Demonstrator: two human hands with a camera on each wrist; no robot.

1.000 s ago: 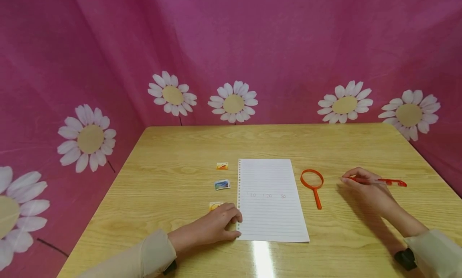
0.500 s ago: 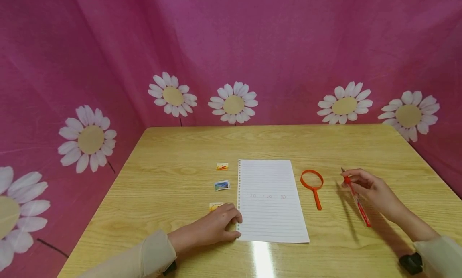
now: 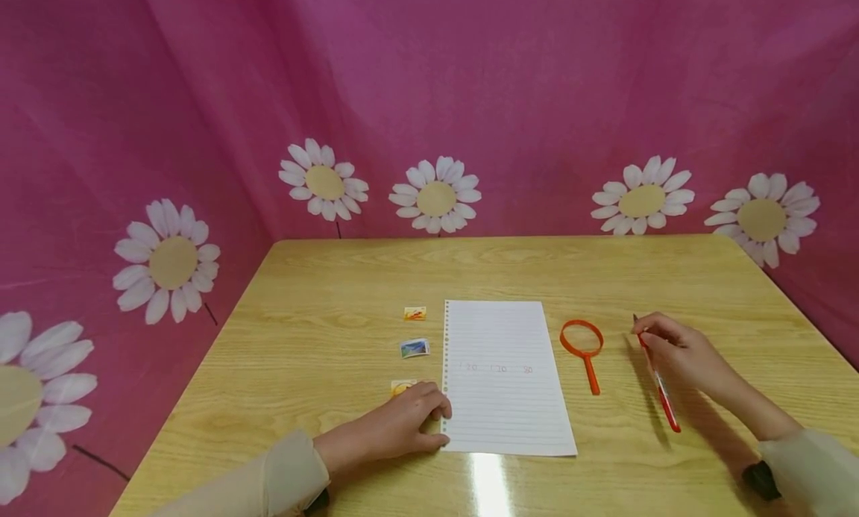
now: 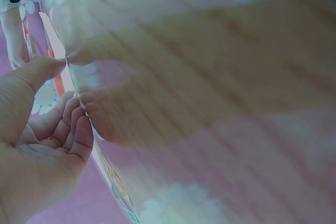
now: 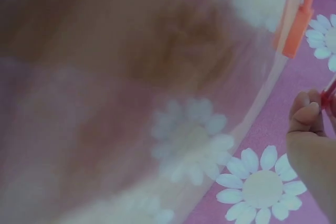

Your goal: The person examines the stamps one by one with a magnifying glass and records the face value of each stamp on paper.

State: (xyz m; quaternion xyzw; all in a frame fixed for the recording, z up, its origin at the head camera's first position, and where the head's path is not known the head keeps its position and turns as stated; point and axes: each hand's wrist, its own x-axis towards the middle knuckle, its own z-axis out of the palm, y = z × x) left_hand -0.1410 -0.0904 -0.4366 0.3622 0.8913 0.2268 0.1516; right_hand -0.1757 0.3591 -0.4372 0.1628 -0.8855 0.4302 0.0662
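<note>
My right hand [image 3: 687,359] pinches a red pen [image 3: 662,398] above the table, right of the magnifying glass [image 3: 591,376]. The pen slants, one thin dark end at the fingertips and its red end toward me. At the lower left edge of a lined, hole-punched sheet of paper [image 3: 503,416], my left hand [image 3: 403,424] rests with loosely bent fingers, touching the margin. Faint red numbers stand mid-sheet. Three small stamps lie in a column left of it: a yellow stamp [image 3: 414,314], a blue stamp [image 3: 414,348], and another yellow stamp [image 3: 401,386] partly covered by the left hand.
The light wooden table [image 3: 322,293] reaches back to a pink curtain [image 3: 510,92] with white daisies, which also hangs at both sides. A bright reflection lies on the tabletop below the sheet. Both wrist views show the glossy tabletop at a steep angle.
In my right hand, the pen has swung from pointing rightward to slanting down toward me, and the fingers have shifted on it. The left hand, sheet, stamps and magnifying glass stay put.
</note>
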